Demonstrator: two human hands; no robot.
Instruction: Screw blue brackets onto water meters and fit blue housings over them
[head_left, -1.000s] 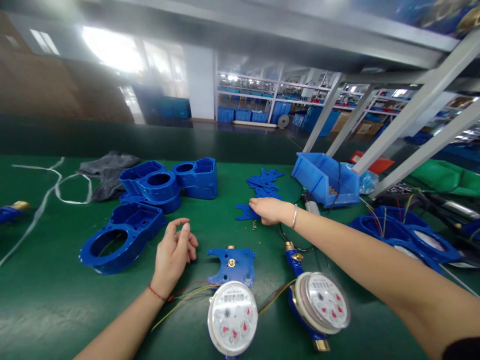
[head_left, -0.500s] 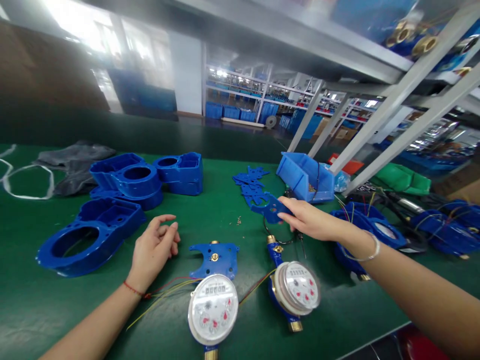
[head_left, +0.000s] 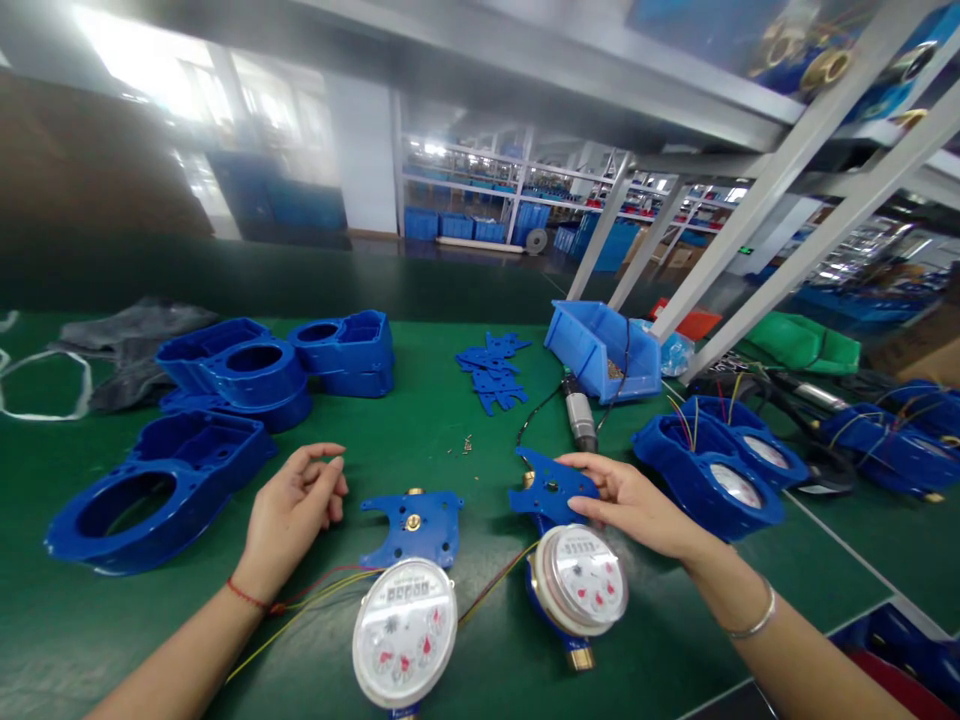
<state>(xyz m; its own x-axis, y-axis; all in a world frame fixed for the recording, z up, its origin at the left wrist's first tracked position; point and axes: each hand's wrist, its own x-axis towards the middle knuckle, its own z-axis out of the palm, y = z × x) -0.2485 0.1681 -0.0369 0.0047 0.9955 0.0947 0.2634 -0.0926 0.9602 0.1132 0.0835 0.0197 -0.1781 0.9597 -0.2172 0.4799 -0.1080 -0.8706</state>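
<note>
My right hand (head_left: 630, 500) grips a flat blue plastic plate (head_left: 551, 488) and holds it over the back end of the right water meter (head_left: 579, 582). My left hand (head_left: 294, 510) rests on the green mat with its fingers loosely curled and nothing in it. Beside it lies the left water meter (head_left: 405, 630), which has a blue plate (head_left: 412, 525) sitting on its far end and coloured wires (head_left: 315, 595) trailing toward my left wrist. Further back lies a small pile of the same blue plates (head_left: 495, 372).
Several blue meter housings (head_left: 161, 470) lie at the left, with a grey cloth (head_left: 124, 340) behind them. A blue bin (head_left: 600, 350) and an electric screwdriver (head_left: 579, 418) sit at centre right. Wired blue housings (head_left: 720, 470) crowd the right. Slanted rack legs (head_left: 757, 230) rise there.
My right hand picked a blue plate from the pile at the back and brought it toward me, down over the right meter. My left hand stayed put.
</note>
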